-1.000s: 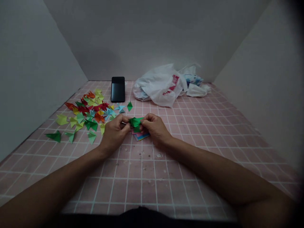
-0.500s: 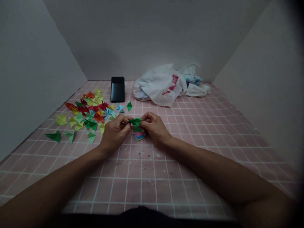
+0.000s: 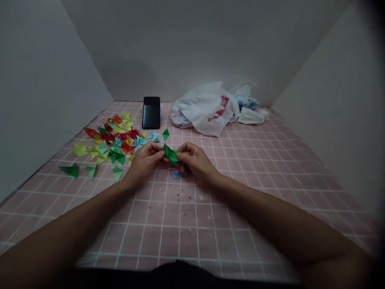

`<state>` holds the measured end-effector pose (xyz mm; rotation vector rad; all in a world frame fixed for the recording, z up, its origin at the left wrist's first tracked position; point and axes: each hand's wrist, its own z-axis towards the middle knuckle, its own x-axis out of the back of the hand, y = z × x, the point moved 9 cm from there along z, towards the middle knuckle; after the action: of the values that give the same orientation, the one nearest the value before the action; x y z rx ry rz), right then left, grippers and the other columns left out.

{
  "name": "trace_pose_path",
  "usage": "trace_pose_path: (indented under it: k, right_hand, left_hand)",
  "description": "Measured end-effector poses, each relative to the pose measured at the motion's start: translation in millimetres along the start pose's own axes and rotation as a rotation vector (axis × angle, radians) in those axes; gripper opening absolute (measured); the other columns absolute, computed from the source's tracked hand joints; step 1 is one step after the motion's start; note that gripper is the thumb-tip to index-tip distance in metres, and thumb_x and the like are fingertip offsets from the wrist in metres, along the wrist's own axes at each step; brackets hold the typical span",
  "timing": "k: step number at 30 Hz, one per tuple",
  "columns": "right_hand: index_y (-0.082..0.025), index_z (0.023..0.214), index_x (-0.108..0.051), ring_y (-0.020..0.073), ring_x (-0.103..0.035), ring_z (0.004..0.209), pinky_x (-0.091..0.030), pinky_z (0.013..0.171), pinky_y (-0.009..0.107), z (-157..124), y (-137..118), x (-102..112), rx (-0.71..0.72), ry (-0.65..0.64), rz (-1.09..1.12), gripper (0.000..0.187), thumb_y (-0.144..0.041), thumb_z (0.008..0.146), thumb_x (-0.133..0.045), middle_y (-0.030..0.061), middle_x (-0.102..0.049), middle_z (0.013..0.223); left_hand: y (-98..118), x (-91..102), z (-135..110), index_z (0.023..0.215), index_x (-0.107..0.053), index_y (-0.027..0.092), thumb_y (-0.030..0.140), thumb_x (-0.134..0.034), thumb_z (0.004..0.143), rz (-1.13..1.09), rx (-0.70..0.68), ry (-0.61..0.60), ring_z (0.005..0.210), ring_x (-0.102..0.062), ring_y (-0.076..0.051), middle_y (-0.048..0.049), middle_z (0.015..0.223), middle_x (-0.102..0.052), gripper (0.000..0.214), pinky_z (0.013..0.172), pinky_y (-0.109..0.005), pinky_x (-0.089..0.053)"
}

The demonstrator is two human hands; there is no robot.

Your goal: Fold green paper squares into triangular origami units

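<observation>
A partly folded piece of green origami paper (image 3: 171,155) is held up between my two hands at the middle of the view. My left hand (image 3: 144,159) pinches its left side between thumb and fingers. On the opposite side, my right hand (image 3: 194,159) grips the paper the same way. Beneath it, partly hidden by the hands and the green piece, lies a small stack of coloured paper (image 3: 176,173) showing pink, blue and yellow edges. Just beyond the hands a small green folded paper (image 3: 165,134) rests on the cloth.
Many folded paper cranes (image 3: 110,138) in red, orange, yellow, green and light blue lie spread at the left. A black phone (image 3: 151,112) lies behind them. White plastic bags (image 3: 206,108) sit against the back wall. A pink checked cloth (image 3: 255,160) covers the table.
The green paper has turned in my fingers, and one point now sticks up at its left. My left hand has shifted slightly. The whole view has moved a little.
</observation>
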<state>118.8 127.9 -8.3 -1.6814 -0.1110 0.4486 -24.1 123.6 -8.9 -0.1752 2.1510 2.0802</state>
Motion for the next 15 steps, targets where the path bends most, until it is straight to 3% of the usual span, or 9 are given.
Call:
trace_pose_path:
  k: [7,15]
  right_hand:
    - [-0.022,0.077,-0.052,0.0066,-0.048,0.04,-0.037,0.038,0.018,-1.5,1.4,-2.5,0.036,-0.006,-0.059,0.019,-0.027,0.076,-0.069,-0.0077,-0.057,0.055]
    - [-0.023,0.078,-0.051,0.0077,-0.048,0.038,-0.037,0.037,0.019,-1.6,2.2,0.4,0.049,0.029,-0.085,0.017,-0.026,0.078,-0.068,-0.0081,-0.055,0.051]
  left_hand:
    - [4.7,-7.5,-3.4,0.095,-0.057,0.021,0.026,-0.079,0.075,0.024,-0.044,-0.035,0.06,-0.065,-0.01,0.0051,0.078,-0.064,0.03,0.062,-0.025,-0.062]
    - [5.8,-5.4,-1.7,0.098,-0.058,0.021,0.028,-0.084,0.068,0.119,-0.118,-0.032,0.08,-0.065,-0.013,0.0001,0.097,-0.061,0.04,0.069,-0.026,-0.061]
